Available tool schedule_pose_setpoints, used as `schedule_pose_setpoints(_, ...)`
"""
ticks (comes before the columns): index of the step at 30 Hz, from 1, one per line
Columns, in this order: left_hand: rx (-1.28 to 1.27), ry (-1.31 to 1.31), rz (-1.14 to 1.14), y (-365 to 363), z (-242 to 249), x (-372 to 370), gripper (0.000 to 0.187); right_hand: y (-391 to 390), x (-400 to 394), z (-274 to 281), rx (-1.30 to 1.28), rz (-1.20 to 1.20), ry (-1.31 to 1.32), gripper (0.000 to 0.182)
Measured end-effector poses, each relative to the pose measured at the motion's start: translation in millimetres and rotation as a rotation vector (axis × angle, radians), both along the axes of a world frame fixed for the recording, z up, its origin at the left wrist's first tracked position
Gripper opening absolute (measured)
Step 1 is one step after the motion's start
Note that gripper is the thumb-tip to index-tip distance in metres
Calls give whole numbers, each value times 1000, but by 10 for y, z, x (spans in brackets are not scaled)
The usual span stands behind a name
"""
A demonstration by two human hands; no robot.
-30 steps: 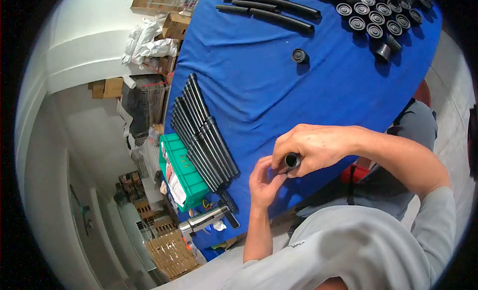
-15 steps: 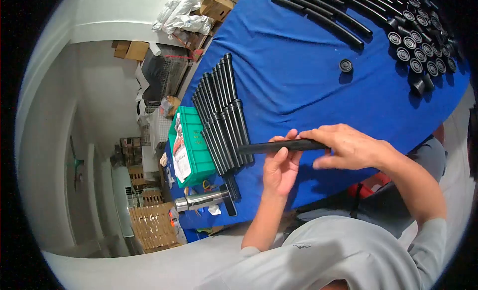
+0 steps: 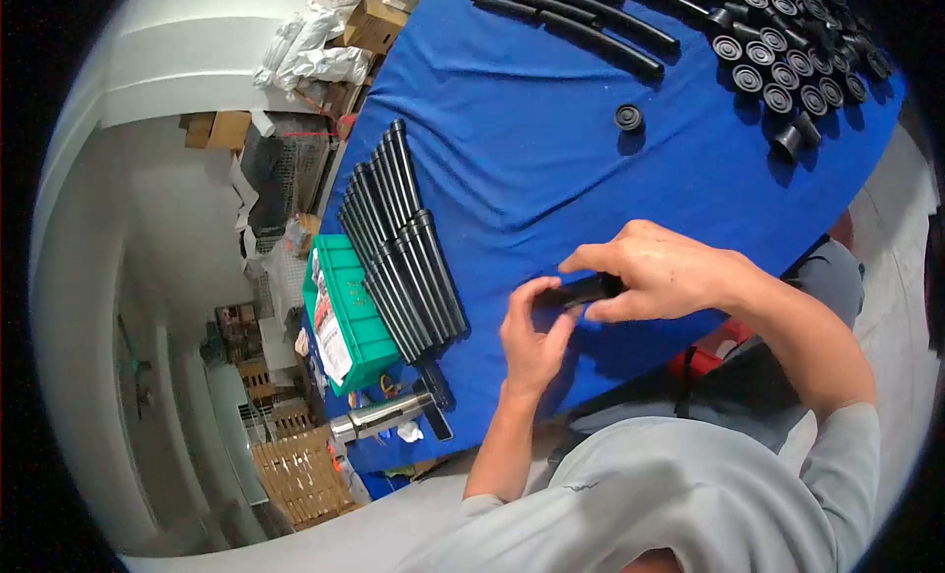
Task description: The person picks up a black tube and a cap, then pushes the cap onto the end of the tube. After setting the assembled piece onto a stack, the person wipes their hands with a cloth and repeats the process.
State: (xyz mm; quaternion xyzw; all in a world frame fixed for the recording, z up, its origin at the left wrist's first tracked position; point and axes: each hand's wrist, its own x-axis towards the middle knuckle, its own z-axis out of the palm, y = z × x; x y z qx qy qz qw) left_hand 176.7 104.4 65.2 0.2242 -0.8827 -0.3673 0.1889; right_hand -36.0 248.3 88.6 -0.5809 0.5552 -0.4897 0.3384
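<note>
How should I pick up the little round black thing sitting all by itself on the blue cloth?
Reach straight down from above and pinch the round black piece by its edge, thumb on one side and fingers on the other. Its flat ringed face points up, and only bare blue cloth surrounds it, so your fingers should fit easily.

Black tube (image 3: 583, 289) (partly hidden), above blue cloth (image 3: 512, 194).

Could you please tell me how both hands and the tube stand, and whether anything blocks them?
Left hand on tube; right hand at its other end. Tube over blue cloth. Lone cap lies apart, seemingly not in the way.
</note>
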Motion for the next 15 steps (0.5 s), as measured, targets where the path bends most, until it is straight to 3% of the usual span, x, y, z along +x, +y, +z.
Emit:
schedule_pose_setpoints(4, 143, 88, -57, -62, 36, 102, 34, 17, -5, 37, -76, 122, -175, 30)
schedule_pose_setpoints(7, 328, 46, -109, -84, 68, 247, 37, -15, 35, -61, -179, 183, -263, 27)
schedule_pose_setpoints(10, 432, 40, -195, -103, 122, 290, 38, -34, 40, -85, -164, 254, -199, 40)
schedule_pose_setpoints(15, 539, 16, -214, -113, 159, 336, 38, -72, 96, -99, -147, 282, -226, 37)
